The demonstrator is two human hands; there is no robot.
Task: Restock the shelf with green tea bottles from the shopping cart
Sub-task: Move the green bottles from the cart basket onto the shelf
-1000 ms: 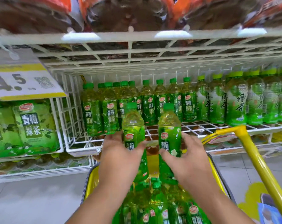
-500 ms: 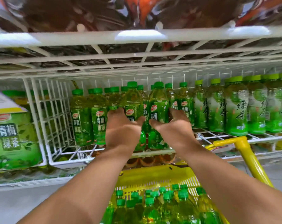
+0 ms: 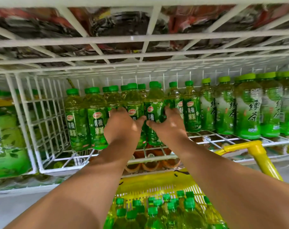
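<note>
Now we have carried two green tea bottles (image 3: 152, 113) from the shopping cart (image 3: 157, 182) onto the wire shelf (image 3: 206, 138), our left hand (image 3: 122, 128) and right hand (image 3: 169, 126) each keeping a closed grip on one.

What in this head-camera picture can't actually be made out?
- Fingers of the left hand and right hand: curled behind the two bottles, hidden by the hands' backs.
- Whether those bottles already stand on the wire shelf: their bases are covered by the wrists.
- Items on the upper shelf: blurred, behind wire.
- Shopping cart: cut off by the bottom edge, so its bottle count is unknown.
</note>
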